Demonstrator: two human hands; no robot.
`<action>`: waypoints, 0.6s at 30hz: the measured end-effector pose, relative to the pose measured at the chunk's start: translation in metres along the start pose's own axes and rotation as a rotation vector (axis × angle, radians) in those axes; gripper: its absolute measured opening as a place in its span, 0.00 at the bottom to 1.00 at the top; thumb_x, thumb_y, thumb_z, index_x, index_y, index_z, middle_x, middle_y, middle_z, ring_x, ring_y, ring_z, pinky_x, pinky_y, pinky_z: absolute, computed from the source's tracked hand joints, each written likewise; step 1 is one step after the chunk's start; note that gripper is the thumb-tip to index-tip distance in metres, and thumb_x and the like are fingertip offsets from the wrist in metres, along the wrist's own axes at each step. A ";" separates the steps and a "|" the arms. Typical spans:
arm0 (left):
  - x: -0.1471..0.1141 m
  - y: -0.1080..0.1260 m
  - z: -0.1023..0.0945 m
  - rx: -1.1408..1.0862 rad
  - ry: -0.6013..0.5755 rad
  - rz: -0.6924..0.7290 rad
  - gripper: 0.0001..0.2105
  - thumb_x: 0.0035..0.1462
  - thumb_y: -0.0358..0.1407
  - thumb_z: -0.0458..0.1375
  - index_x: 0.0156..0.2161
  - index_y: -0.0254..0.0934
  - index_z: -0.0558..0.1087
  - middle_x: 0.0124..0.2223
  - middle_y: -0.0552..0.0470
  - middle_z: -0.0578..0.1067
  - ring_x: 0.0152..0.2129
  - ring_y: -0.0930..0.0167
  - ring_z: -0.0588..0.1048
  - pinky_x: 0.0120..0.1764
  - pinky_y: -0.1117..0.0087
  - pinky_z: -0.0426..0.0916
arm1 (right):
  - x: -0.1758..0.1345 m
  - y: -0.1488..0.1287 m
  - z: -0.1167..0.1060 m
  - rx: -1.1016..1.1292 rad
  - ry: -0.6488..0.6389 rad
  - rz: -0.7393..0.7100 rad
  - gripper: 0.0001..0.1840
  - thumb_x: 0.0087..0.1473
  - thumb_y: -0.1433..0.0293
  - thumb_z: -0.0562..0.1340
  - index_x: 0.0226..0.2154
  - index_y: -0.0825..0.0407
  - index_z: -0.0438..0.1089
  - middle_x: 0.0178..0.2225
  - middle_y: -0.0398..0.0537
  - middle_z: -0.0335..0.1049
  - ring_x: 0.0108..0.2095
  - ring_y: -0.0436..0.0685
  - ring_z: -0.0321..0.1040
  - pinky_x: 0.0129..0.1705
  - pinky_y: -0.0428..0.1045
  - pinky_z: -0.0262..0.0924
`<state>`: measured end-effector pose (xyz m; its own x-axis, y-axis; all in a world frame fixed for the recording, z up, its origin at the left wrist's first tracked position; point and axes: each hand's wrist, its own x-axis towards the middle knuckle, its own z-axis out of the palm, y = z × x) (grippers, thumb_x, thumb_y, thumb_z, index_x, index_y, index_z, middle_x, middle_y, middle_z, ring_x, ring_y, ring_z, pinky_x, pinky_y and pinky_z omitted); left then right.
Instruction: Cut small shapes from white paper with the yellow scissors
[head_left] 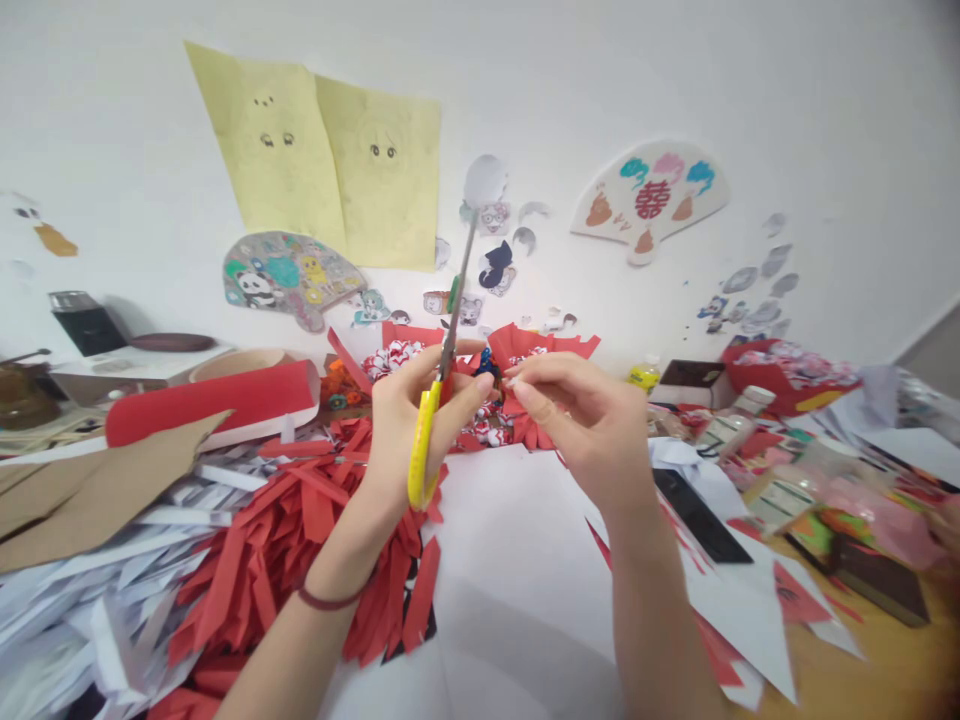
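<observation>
Yellow-handled scissors point(424, 440) are tucked in my left hand point(394, 435), their long blades pointing up. The thumb and fingers of that hand are curled towards each other over the middle of the table. A short gap away, my right hand point(596, 425) pinches something small and whitish at its fingertips, too small to name. Under and between the hands lies white paper point(517, 560). Behind them stand red paper pieces point(544, 345) with red-and-white folded bits around them, partly hidden by my fingers.
Many red paper strips point(255, 560) and white strips point(112, 610) are heaped at left, beside brown cardboard point(112, 485) and a red roll point(214, 400). At right lie a black phone-like slab point(701, 515), a clear bottle point(735, 422) and paper scraps. A wall with drawings stands behind.
</observation>
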<state>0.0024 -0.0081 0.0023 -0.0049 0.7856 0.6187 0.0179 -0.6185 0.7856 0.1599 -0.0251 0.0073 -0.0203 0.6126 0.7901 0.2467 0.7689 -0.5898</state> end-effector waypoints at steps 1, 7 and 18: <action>0.001 0.002 -0.002 -0.001 0.004 0.005 0.18 0.52 0.39 0.64 0.47 0.35 0.74 0.25 0.54 0.75 0.20 0.76 0.70 0.23 0.77 0.64 | 0.000 -0.001 -0.001 -0.027 -0.021 -0.007 0.03 0.55 0.72 0.63 0.34 0.52 0.74 0.37 0.48 0.73 0.40 0.53 0.71 0.43 0.49 0.71; 0.001 0.012 -0.010 -0.052 -0.081 -0.025 0.21 0.48 0.38 0.67 0.47 0.33 0.74 0.25 0.54 0.75 0.20 0.76 0.70 0.24 0.75 0.66 | 0.000 -0.005 -0.004 -0.223 -0.111 -0.055 0.04 0.55 0.74 0.62 0.31 0.51 0.73 0.35 0.47 0.74 0.38 0.54 0.71 0.43 0.51 0.68; 0.003 0.005 -0.009 -0.084 -0.147 -0.016 0.22 0.45 0.34 0.69 0.48 0.34 0.74 0.26 0.54 0.75 0.20 0.76 0.70 0.25 0.75 0.68 | 0.000 -0.006 -0.005 -0.307 -0.170 -0.078 0.06 0.55 0.76 0.61 0.30 0.51 0.72 0.36 0.46 0.73 0.38 0.54 0.70 0.41 0.50 0.66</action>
<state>-0.0067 -0.0094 0.0081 0.1417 0.7852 0.6027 -0.0643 -0.6003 0.7972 0.1631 -0.0304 0.0113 -0.2048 0.5961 0.7764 0.5170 0.7394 -0.4313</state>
